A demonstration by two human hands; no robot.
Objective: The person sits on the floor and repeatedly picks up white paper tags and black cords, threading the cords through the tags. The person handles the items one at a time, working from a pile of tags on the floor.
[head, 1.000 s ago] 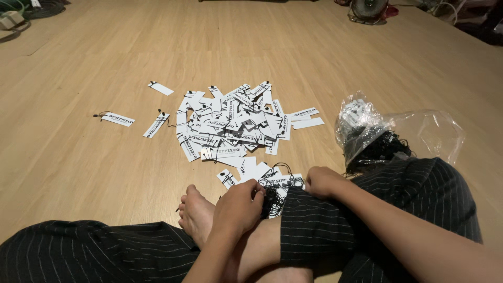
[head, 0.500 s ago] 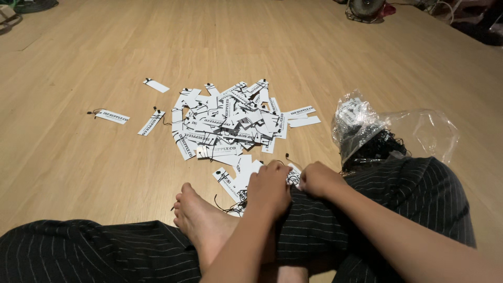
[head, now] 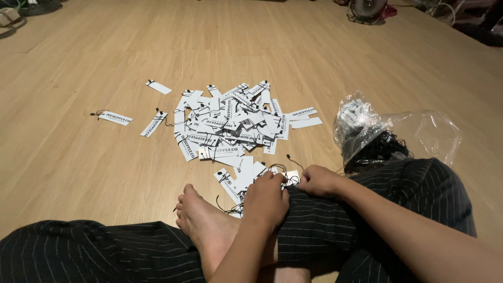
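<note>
Lower centre of the frame: left hand (head: 266, 198) and right hand (head: 319, 181) meet over the person's shin, fingers curled narrow and pinched on a small bunch of white hang tags (head: 246, 177) and their thin black string loops (head: 280, 169). Exactly which tag each hand grips cannot be told; the fingertips are hidden by the knuckles and the strings.

Main pile of tags (head: 230, 123) lies on the wooden floor (head: 78, 173) at mid-frame, just above the hands. Three stray tags (head: 114, 118) sit apart at the pile's left. Clear plastic bag (head: 377, 131) with dark strings inside rests at right, touching the pinstriped trouser knee (head: 414, 183). Bare foot (head: 207, 220) lies just left of the left hand, next to the nearest tags.

Risks, as judgement:
- Strings near the hands look loosely tangled; pulling one loop could drag neighbouring tags along or tighten a knot.
- Thin card could crease or tear at the punched hole if a string is tugged sideways.
- Foot and knee are close to loose tags; a shift of the leg could scatter or bend them, or mix handled tags back into the pile.
- Bag mouth appears open; a nudge from the knee could spill its contents.
</note>
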